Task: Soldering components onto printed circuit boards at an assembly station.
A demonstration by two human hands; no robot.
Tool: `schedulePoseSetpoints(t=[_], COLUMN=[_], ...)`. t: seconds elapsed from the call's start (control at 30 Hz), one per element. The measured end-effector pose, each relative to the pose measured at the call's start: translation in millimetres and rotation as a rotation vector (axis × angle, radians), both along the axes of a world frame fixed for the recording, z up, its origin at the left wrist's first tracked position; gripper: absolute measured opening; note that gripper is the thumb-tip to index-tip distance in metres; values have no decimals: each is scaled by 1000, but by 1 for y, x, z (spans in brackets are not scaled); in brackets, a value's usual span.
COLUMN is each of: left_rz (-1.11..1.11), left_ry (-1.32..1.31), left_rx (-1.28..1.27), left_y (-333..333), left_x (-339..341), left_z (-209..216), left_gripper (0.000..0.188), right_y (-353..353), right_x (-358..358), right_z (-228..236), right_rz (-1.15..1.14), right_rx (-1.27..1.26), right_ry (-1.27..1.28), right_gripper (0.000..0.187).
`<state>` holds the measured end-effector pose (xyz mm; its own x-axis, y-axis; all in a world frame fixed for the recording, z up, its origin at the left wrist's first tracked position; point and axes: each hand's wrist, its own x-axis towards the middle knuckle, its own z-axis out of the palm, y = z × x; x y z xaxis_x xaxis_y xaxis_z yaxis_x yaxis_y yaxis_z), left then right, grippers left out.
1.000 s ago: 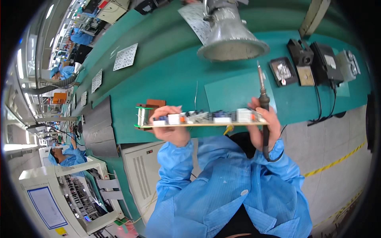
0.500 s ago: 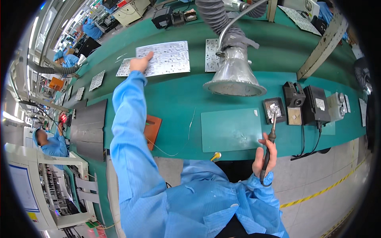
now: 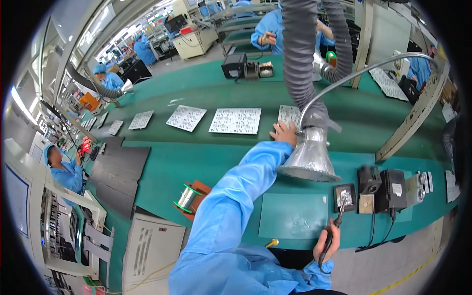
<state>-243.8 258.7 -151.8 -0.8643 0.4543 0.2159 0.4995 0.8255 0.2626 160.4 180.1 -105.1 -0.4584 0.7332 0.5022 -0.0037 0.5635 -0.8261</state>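
My left hand (image 3: 284, 133) reaches far across the bench, fingers stretched out and apart at the near edge of a white circuit board panel (image 3: 288, 114). The metal fume hood beside it hides part of that panel. To its left lie another white circuit board panel (image 3: 235, 121) and a tilted one (image 3: 186, 118). My right hand (image 3: 327, 244) is closed around the dark handle of a soldering iron (image 3: 338, 219). The iron's tip points into a small dark tray (image 3: 337, 199) with silvery material, just right of a pale green mat (image 3: 290, 216).
The fume hood (image 3: 309, 157) hangs low from a grey hose (image 3: 301, 54). A solder wire spool (image 3: 187, 197) sits on a brown stand. At right are an iron holder (image 3: 368, 180), a black soldering station (image 3: 391, 189) and a slanted post (image 3: 413, 113). A co-worker (image 3: 269, 32) is across the bench.
My left hand has let go of the large white panel and moved right to another panel by the hood. The view has tilted up. My right hand still holds the iron over the tray.
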Motion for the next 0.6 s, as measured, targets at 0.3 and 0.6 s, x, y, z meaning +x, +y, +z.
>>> schedulePoseSetpoints(t=[0.3, 0.6], left_rz=[-55, -25], left_ry=[97, 3], left_rx=[120, -261], left_y=[-9, -147], left_x=[-6, 29], left_z=[21, 185], left_gripper=[50, 106], right_y=[2, 3], right_x=[-2, -1], right_z=[-4, -4], right_rz=[-1, 7], right_rx=[17, 9], right_ry=[30, 62], right_gripper=[30, 28])
